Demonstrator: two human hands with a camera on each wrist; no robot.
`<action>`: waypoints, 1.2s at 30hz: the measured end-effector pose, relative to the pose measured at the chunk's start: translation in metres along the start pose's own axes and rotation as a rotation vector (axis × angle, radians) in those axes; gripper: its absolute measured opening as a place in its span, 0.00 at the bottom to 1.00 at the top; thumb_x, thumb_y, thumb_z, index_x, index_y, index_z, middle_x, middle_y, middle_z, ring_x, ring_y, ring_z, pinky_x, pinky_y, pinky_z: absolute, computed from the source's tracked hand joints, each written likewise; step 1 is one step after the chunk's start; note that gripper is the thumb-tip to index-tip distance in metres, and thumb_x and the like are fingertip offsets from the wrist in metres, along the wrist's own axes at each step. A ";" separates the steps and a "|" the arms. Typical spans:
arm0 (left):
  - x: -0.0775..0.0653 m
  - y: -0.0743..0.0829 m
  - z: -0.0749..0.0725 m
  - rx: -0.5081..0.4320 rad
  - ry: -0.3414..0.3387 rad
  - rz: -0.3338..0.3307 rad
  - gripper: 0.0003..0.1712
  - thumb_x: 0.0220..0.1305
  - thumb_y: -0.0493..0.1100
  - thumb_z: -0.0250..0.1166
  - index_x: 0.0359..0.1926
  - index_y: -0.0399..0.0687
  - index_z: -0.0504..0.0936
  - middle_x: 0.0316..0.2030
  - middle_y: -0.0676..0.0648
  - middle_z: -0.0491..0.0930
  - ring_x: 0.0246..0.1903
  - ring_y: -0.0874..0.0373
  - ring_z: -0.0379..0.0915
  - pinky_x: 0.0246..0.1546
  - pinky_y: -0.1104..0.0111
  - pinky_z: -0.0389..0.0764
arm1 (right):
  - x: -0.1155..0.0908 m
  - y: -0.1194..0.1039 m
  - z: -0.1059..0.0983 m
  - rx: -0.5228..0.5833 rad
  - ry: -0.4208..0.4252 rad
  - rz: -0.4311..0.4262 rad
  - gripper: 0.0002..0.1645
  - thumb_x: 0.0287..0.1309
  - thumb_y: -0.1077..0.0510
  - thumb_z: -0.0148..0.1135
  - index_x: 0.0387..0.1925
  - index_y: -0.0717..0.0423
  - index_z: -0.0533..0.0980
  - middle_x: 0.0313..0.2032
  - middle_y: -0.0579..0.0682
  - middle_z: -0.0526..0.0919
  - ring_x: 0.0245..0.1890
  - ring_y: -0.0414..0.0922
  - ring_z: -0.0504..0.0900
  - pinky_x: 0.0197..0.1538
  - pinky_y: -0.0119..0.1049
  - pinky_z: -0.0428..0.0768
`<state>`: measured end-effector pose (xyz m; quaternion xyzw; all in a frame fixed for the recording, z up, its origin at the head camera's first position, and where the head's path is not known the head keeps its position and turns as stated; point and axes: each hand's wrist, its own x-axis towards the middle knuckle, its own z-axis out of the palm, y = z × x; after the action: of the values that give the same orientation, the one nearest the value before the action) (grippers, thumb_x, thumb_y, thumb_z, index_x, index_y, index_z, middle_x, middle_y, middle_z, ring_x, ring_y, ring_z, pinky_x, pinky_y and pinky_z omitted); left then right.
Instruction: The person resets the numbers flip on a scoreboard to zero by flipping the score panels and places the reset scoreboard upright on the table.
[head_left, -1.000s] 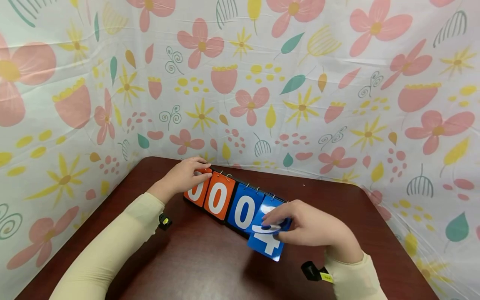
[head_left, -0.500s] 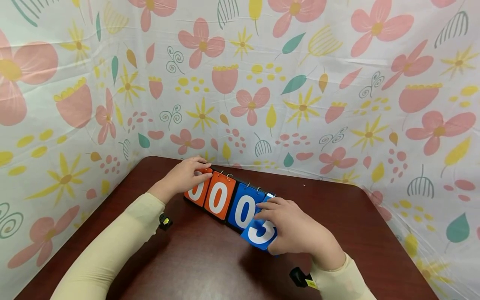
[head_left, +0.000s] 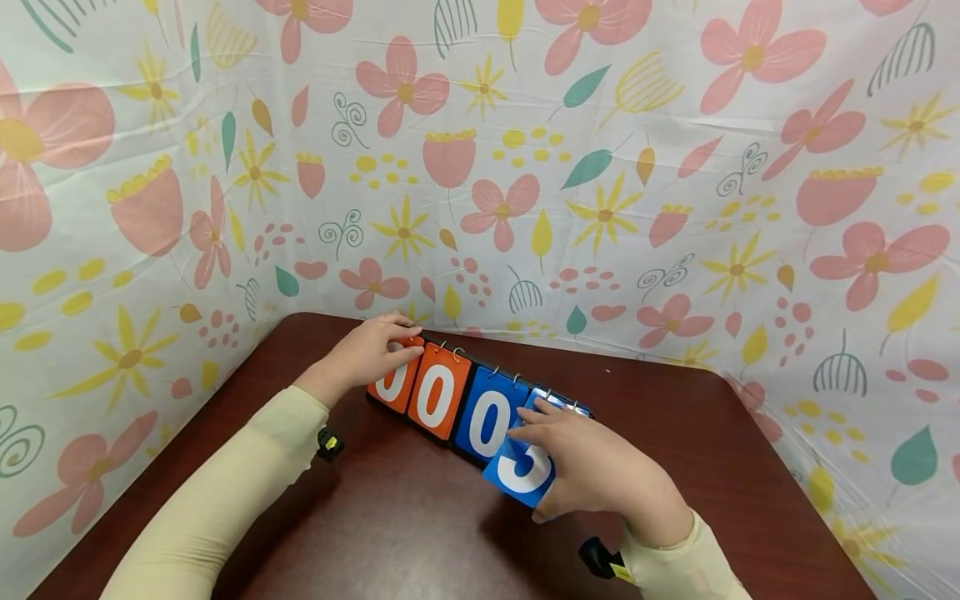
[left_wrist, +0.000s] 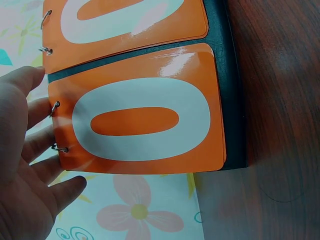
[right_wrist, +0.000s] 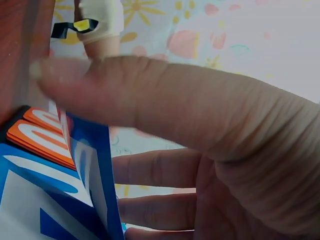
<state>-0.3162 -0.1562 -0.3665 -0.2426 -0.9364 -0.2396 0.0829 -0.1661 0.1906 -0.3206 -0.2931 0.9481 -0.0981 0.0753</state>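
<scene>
A flip scoreboard [head_left: 452,446] leans on the table with two orange and two blue number cards on rings. My left hand [head_left: 367,354] holds its upper left end, with fingertips behind the ring edge in the left wrist view; the orange card [left_wrist: 142,120] beside them reads 0. My right hand [head_left: 600,467] is at the right end. It pinches a raised blue number card [right_wrist: 95,165] between thumb and fingers; a white 3-like numeral shows partly past the hand in the head view. Another blue card [right_wrist: 40,200] lies under it. The left blue card [head_left: 487,417] reads 0.
The scoreboard stands on a dark red-brown table [head_left: 360,517]. A white cloth with flowers and leaves [head_left: 480,208] hangs behind and along both sides. Small black devices [head_left: 330,443] sit at both wrists.
My right hand has moved left and down from the raised card above a 4; a card with a 3-like numeral now shows under its fingers. The left hand stays in place.
</scene>
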 end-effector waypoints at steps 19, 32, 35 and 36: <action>-0.001 0.001 -0.002 0.005 -0.014 -0.014 0.32 0.73 0.62 0.61 0.71 0.56 0.75 0.71 0.47 0.71 0.57 0.49 0.81 0.57 0.54 0.84 | 0.006 -0.010 0.008 -0.067 -0.009 0.060 0.46 0.48 0.24 0.71 0.61 0.47 0.82 0.56 0.51 0.85 0.53 0.46 0.84 0.54 0.49 0.86; 0.000 -0.001 -0.001 -0.012 -0.016 -0.010 0.32 0.73 0.62 0.61 0.72 0.56 0.74 0.71 0.46 0.70 0.52 0.52 0.84 0.55 0.54 0.85 | 0.007 0.048 -0.014 0.416 0.336 -0.307 0.23 0.66 0.49 0.69 0.61 0.43 0.80 0.56 0.44 0.87 0.49 0.50 0.87 0.48 0.39 0.88; -0.001 -0.001 -0.001 -0.019 -0.017 -0.010 0.32 0.73 0.62 0.61 0.72 0.57 0.74 0.72 0.47 0.70 0.52 0.52 0.84 0.56 0.54 0.85 | 0.015 0.071 -0.013 0.484 0.369 -0.284 0.25 0.69 0.56 0.65 0.66 0.44 0.76 0.61 0.49 0.84 0.57 0.55 0.85 0.54 0.39 0.86; -0.001 -0.001 0.000 -0.021 -0.018 -0.011 0.32 0.73 0.62 0.61 0.72 0.56 0.74 0.72 0.47 0.70 0.52 0.51 0.84 0.56 0.54 0.84 | 0.018 0.079 -0.011 0.503 0.341 -0.266 0.27 0.71 0.57 0.62 0.69 0.44 0.73 0.65 0.49 0.81 0.61 0.56 0.83 0.57 0.39 0.85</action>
<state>-0.3158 -0.1573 -0.3668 -0.2405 -0.9358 -0.2479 0.0703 -0.2261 0.2459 -0.3293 -0.3657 0.8465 -0.3859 -0.0279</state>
